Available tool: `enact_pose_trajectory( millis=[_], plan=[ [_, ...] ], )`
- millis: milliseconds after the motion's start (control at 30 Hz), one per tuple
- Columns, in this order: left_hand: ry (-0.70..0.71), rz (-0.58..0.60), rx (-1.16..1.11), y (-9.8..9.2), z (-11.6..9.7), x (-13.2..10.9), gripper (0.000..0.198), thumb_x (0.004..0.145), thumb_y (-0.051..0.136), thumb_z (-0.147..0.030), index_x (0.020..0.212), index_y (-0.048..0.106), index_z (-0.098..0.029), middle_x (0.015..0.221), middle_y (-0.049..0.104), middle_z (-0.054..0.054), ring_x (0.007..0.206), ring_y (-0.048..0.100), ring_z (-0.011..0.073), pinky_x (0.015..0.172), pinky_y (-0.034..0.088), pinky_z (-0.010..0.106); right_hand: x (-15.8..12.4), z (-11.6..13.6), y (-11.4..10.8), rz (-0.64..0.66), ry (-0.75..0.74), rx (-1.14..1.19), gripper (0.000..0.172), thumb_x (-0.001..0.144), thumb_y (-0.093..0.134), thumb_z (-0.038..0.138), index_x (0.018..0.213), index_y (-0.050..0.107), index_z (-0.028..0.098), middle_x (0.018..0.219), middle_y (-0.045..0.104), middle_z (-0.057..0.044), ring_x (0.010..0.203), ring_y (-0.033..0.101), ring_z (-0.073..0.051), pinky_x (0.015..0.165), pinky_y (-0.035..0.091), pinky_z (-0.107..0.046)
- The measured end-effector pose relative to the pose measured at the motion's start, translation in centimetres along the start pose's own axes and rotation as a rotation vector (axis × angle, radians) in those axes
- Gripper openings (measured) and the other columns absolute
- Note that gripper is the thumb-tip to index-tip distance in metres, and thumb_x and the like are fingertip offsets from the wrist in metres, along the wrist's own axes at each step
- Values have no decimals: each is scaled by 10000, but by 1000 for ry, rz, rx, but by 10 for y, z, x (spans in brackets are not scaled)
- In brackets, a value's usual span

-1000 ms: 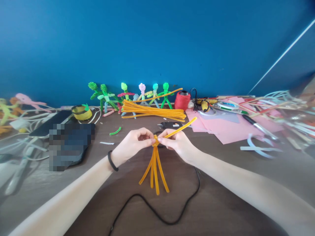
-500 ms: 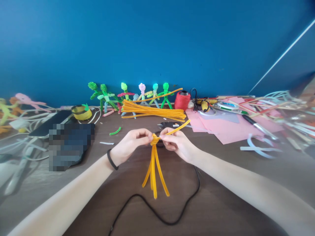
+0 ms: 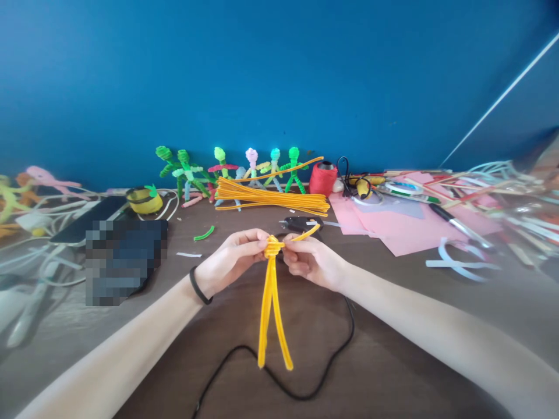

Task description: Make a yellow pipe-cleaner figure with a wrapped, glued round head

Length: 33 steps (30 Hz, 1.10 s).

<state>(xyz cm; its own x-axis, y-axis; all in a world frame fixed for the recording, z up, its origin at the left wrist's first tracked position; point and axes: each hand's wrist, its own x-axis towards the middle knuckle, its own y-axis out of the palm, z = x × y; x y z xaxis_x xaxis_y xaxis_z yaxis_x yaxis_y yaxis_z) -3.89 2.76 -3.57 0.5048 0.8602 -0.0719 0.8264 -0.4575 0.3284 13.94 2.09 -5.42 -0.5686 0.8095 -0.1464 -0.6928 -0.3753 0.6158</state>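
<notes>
A yellow pipe-cleaner piece (image 3: 273, 247) hangs between my hands at the centre, with a wound knob at its top and long stems pointing down. My left hand (image 3: 234, 256) pinches the knob from the left side. On the right, my right hand (image 3: 315, 261) closes its thumb and finger on a yellow strand at the knob, and the strand's free end sticks out up and right. Behind them lies a bundle of yellow pipe cleaners (image 3: 273, 196). A black glue gun (image 3: 301, 223) lies just beyond my right hand, partly hidden.
Small pipe-cleaner figures (image 3: 220, 166) stand along the blue wall. Red yarn (image 3: 323, 179), pink paper (image 3: 402, 233) and a marker (image 3: 460, 226) are at the right. A dark pixelated object (image 3: 126, 262) lies left. A black cable (image 3: 301, 397) curves across the front.
The yellow piece has turned, its hanging stems now closer together and pointing lower. The strand's free end at my right hand looks shorter and has shifted left and down.
</notes>
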Motion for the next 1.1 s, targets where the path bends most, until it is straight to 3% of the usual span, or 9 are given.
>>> enact_pose_trajectory(
  millis=[400,700,1100],
  plan=[
    [-56,42,-139,11,-1,-5,101,631,680,-179,697,618,-134,711,596,23,677,526,116,664,389,242,-2,-1,-1,119,109,11,178,707,622,224,688,460,151,543,417,49,399,259,-15,407,111,-188],
    [-44,49,-146,-3,7,3,55,689,638,-168,705,612,-122,715,571,12,676,510,88,650,387,210,-1,5,-2,42,-120,-47,120,730,555,184,669,455,157,501,394,61,396,280,-33,429,116,-212],
    [-99,50,-153,-4,11,3,40,698,626,-168,688,595,-145,702,567,9,679,517,96,662,396,220,0,7,-5,-5,-190,-137,119,744,562,232,691,482,162,473,405,64,387,268,-37,430,120,-230]
  ],
)
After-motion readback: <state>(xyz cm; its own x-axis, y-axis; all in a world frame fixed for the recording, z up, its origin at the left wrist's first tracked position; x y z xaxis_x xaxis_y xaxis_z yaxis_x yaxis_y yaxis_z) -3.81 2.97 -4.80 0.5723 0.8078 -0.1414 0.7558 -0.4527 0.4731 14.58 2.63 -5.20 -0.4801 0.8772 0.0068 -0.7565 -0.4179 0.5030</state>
